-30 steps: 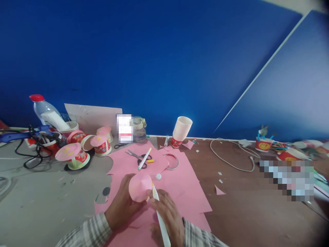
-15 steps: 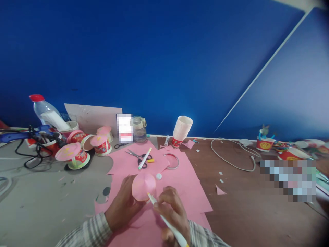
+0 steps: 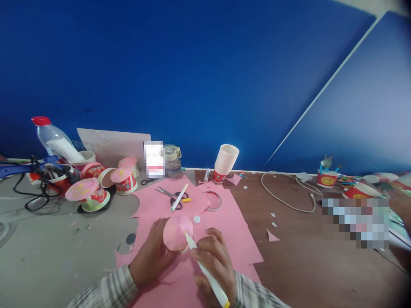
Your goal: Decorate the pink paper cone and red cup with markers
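My left hand (image 3: 151, 256) grips a pink paper cone (image 3: 177, 232) from the left and holds it above the pink paper sheet (image 3: 224, 233). My right hand (image 3: 213, 261) is closed around a white marker (image 3: 205, 269) with a yellow end. The marker's tip touches the right side of the cone's face. A small white cap (image 3: 197, 219) lies on the sheet just beyond the cone.
Scissors (image 3: 171, 196), a second marker (image 3: 179, 197) and a metal ring (image 3: 214, 201) lie further back on the sheet. Red paper cups with pink cone tops (image 3: 91, 192) stand at the left beside a bottle (image 3: 54, 139). A cup stack (image 3: 225, 162) and white cable (image 3: 289, 192) lie behind.
My right hand tilted the marker so its tip moved from the cone's right edge onto its face. The cone shifted slightly to the right.
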`<action>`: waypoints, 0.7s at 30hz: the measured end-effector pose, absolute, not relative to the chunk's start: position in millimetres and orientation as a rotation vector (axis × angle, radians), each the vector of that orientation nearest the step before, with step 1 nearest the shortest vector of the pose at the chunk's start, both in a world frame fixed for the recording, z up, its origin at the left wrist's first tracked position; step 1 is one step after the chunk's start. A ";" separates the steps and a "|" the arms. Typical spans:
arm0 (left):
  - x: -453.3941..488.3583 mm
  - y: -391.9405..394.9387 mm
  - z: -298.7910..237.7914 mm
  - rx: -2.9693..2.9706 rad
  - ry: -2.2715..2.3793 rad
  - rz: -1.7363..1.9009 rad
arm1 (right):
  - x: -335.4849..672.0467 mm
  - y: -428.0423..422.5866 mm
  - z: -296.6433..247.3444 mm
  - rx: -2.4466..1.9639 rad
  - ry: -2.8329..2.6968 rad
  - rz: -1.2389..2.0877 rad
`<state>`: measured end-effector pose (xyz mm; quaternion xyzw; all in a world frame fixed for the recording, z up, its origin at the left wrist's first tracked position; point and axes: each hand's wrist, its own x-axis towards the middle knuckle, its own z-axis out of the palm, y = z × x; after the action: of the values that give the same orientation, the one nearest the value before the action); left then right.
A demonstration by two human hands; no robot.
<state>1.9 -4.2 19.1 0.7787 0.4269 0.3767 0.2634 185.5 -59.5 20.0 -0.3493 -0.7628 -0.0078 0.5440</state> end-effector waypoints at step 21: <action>2.8 -5.0 20.3 2.101 1.160 1.021 | 183.0 -61.8 14.3 -0.835 -1.805 0.083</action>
<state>2.8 -5.0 20.3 0.7770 0.4290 0.3777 0.2637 183.0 -61.8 14.3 -0.3518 -0.7607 0.0351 0.5443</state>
